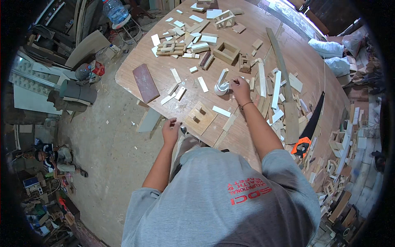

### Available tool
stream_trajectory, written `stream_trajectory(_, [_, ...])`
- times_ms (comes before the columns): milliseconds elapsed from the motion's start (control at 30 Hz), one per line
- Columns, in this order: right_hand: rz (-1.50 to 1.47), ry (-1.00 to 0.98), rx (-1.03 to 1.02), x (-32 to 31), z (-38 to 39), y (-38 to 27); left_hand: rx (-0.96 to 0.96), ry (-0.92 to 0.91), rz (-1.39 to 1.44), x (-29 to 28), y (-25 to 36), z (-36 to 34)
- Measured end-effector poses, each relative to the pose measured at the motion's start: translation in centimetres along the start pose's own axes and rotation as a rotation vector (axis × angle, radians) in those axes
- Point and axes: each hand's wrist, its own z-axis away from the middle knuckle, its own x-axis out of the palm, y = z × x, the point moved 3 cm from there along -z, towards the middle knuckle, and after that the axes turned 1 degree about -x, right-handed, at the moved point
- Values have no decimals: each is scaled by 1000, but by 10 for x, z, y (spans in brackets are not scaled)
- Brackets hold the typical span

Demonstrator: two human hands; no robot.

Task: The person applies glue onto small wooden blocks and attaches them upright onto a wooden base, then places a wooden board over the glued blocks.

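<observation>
My right hand (240, 88) is at a white-smeared container (221, 89), fingers closed on something I cannot make out; a pale stick (222, 75) stands tilted in the container. My left hand (170, 129) is beside the table's near edge, left of a square plywood piece (197, 123) with small upright blocks (199, 111); its fingers are curled, and whatever they might hold is hidden. Pale loose strips (221, 111) lie around the plywood and container. A dark reddish board (145, 82) rests at the table's left.
Several wooden pieces (226, 52) cover the wooden table (131, 61). An orange-handled saw (301, 145) and long board (284, 74) lie rightward. A person (53, 160) is low at the left. Water jug (113, 10), sacks (331, 49) and scrap piles (341, 173) surround the table.
</observation>
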Motion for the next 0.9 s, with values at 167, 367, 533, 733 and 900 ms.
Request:
stream_trajectory(167, [311,98,-440,-2,16,-33,25,24,-11,-1,22,-61])
stream_trajectory(367, [89,142,-70,-3,22,-21,288,-148,-437,32,42,-123])
stream_trajectory(533, [-358,284,286,-23,43,-16,320,-283,-683,39,59,-132])
stream_trajectory(733, [-737,355,461,-44,82,-28,213,-340,-452,32,53,-141])
stream_trajectory(900, [-999,231,458,-37,113,-78,160,-611,60,7,85,-125])
